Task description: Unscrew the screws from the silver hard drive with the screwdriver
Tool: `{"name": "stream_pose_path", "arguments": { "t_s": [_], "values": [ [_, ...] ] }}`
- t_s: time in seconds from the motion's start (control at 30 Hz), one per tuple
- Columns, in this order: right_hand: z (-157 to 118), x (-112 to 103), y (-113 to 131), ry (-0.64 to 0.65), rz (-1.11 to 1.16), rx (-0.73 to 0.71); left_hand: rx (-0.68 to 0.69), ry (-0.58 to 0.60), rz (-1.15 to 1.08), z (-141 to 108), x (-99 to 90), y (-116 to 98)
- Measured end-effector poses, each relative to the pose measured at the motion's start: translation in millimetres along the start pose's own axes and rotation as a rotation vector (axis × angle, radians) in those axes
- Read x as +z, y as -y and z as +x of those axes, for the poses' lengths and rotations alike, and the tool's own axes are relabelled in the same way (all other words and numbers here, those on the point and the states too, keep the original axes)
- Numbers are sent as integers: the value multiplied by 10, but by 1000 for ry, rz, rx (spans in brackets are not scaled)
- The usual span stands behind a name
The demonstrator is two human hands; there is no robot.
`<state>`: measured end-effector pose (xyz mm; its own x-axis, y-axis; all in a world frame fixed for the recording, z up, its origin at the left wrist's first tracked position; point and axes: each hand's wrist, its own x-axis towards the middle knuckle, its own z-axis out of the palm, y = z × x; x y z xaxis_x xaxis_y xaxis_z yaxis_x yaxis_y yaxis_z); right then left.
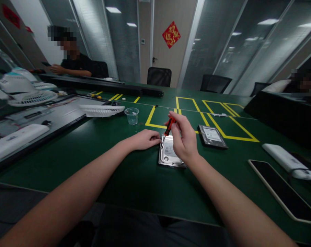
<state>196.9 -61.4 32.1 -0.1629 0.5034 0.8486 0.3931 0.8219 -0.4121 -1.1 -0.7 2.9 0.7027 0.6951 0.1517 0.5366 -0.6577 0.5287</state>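
Screwdriver [170, 126] tilted over the left edge of the hard drive [168, 153]
My right hand [185, 138] grips it; my left hand [144, 139] curls beside the hard drive, hold unclear. On this green table [135, 181] — I'd stand the screwdriver straighter, press evenly.

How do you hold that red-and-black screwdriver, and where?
I'd take the screwdriver by its thick handle, coming from the right: it leans that way, handle up, over the hard drive, and the left hand sits on the other side.
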Motion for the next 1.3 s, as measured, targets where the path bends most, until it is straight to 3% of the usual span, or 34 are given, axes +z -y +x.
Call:
{"name": "stream_pose_path", "arguments": {
  "t_s": [0.5,0.77,1.13,1.3],
  "values": [
    [43,3,1,-67,-95,-6,2,0,19,-1,-8,-9],
    [-2,0,2,12,83,52,-1,-7,21,7,13,27],
    [31,2,13,-50,-98,-19,5,-5,18,10,3,10],
    [-2,-7,18,5,5,26,-3,-2,18,-1,-7,-15]
  ]
}}
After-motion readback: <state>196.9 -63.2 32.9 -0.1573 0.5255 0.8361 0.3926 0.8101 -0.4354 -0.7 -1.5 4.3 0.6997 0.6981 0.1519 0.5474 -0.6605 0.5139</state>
